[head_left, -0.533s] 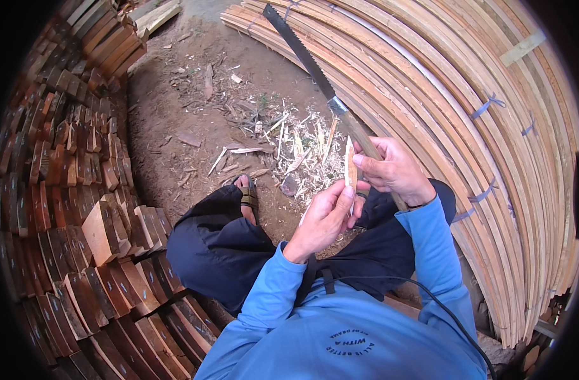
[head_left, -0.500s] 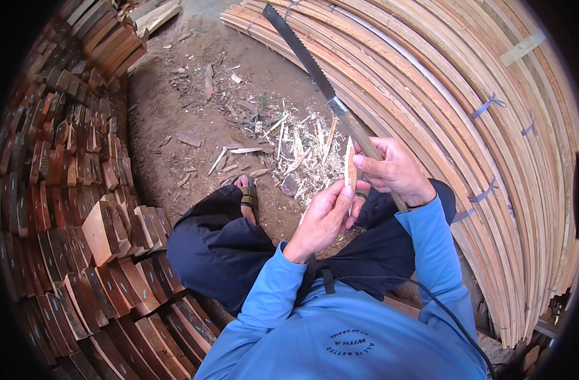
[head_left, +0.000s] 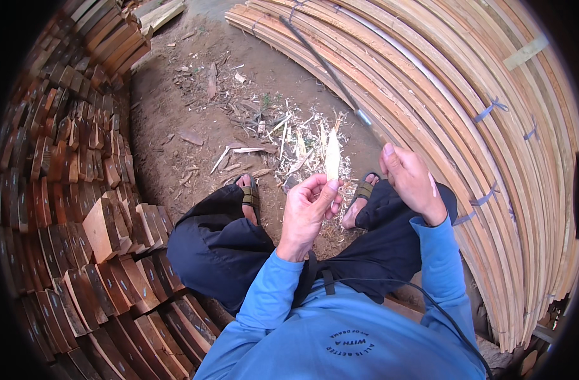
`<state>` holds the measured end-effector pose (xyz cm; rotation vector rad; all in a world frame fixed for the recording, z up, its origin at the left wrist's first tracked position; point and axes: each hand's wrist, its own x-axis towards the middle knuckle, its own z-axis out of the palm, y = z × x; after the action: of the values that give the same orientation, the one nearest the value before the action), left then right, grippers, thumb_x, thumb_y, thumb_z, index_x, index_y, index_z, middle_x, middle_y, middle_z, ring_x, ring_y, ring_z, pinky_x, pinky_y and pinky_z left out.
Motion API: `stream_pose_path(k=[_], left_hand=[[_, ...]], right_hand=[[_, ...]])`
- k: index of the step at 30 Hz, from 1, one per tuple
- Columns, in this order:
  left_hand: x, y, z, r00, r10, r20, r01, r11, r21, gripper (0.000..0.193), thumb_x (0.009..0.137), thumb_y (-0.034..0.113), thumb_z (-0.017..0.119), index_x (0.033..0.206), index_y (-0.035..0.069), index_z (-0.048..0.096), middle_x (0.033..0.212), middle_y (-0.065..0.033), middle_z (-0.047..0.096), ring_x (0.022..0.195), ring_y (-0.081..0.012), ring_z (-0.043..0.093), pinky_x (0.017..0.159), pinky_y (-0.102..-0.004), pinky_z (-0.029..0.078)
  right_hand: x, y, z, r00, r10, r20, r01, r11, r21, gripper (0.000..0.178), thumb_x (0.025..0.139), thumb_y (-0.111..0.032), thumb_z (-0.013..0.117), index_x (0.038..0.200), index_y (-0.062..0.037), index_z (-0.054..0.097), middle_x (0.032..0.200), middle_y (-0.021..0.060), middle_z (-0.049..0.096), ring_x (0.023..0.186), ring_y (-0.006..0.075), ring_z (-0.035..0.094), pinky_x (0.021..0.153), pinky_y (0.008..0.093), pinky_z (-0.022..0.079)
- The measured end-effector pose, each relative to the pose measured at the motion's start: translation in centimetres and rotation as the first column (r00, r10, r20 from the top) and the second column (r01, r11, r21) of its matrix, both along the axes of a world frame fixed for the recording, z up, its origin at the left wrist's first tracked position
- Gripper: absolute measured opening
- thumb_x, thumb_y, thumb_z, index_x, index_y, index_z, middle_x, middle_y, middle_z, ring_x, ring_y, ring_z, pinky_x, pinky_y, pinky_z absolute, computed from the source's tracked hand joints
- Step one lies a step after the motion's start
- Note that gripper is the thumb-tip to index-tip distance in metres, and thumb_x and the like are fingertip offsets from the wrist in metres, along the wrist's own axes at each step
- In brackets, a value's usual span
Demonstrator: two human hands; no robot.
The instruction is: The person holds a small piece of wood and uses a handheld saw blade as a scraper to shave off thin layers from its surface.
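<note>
Between the thumb and fingers of my left hand [head_left: 307, 210] is a pale, flat piece of wood [head_left: 333, 154] with a tapered tip pointing away from me. My right hand [head_left: 413, 182] is closed round the wooden handle of a long saw [head_left: 326, 68]. Its dark blade reaches up and to the left, seen nearly edge-on, with a metal collar where it meets the handle. The saw and the wood piece are apart.
Bundles of long wooden strips [head_left: 492, 158] tied with blue bands curve along the right. Stacked wooden blocks [head_left: 68, 190] fill the left. Wood shavings [head_left: 305, 142] lie on the dirt floor [head_left: 169, 101] beyond my sandalled feet.
My right hand has moved right and down, away from the wood piece, turning the saw's blade edge-on. My left hand has shifted slightly left, and the wood piece now shows its broad pale face.
</note>
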<state>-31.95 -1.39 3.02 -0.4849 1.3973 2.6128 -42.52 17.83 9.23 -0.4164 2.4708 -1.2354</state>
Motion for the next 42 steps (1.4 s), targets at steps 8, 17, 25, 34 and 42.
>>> stream_pose_path(k=[8,17,25,34,42], left_hand=[[0.3,-0.5,0.2,0.999,0.039,-0.025,-0.039,0.999,0.016,0.028,0.107,0.029,0.059,0.101,0.002,0.064,0.075,0.0011,0.061,0.063,-0.0049,0.054,0.056,-0.0202,0.041],[1.0,-1.7,0.4,0.988,0.106,-0.112,-0.044,0.889,0.455,0.023,0.104,0.02,0.059,0.097,-0.002,0.063,0.074,-0.0041,0.061,0.059,-0.0113,0.054,0.054,-0.0248,0.04],[0.8,-1.4,0.5,0.979,0.166,-0.12,-0.066,0.811,0.581,0.021,0.106,0.018,0.054,0.098,0.0,0.06,0.072,-0.002,0.054,0.062,-0.01,0.043,0.055,-0.0241,0.034],[2.1,0.5,3.2,0.975,-0.051,-0.216,0.159,0.837,0.523,0.024,0.109,0.025,0.048,0.094,0.006,0.05,0.071,0.0025,0.043,0.059,-0.008,0.04,0.051,-0.0235,0.032],[0.9,-2.2,2.0,0.978,0.117,-0.175,-0.016,0.869,0.495,0.027,0.113,0.026,0.037,0.1,0.006,0.051,0.058,0.0052,0.036,0.044,-0.0059,0.033,0.045,-0.0233,0.028]], right_hand=[[3.2,1.5,1.1,0.946,0.219,-0.24,-0.154,0.953,0.26,0.047,0.105,-0.04,0.054,0.079,0.0001,0.056,0.059,0.0244,0.047,0.055,0.0442,0.051,0.052,0.0451,0.04],[4.1,2.8,1.0,0.909,0.301,-0.287,-0.205,0.925,0.319,0.042,0.099,-0.041,0.063,0.085,-0.0018,0.063,0.056,0.0215,0.048,0.052,0.0417,0.055,0.051,0.045,0.042],[3.2,1.2,0.3,0.854,0.308,-0.421,-0.124,0.904,0.41,0.043,0.095,-0.043,0.067,0.077,-0.0047,0.057,0.055,0.0196,0.053,0.053,0.0408,0.058,0.051,0.0455,0.044],[-0.9,-1.1,-0.9,0.874,0.111,-0.473,0.11,0.903,0.416,0.046,0.103,-0.037,0.059,0.075,-0.0011,0.058,0.061,0.0232,0.057,0.06,0.0432,0.06,0.054,0.0475,0.044],[2.3,-0.6,2.0,0.916,0.266,-0.3,-0.157,0.926,0.342,0.047,0.102,-0.036,0.059,0.072,-0.0012,0.052,0.057,0.0238,0.046,0.053,0.0433,0.048,0.05,0.0462,0.037]])
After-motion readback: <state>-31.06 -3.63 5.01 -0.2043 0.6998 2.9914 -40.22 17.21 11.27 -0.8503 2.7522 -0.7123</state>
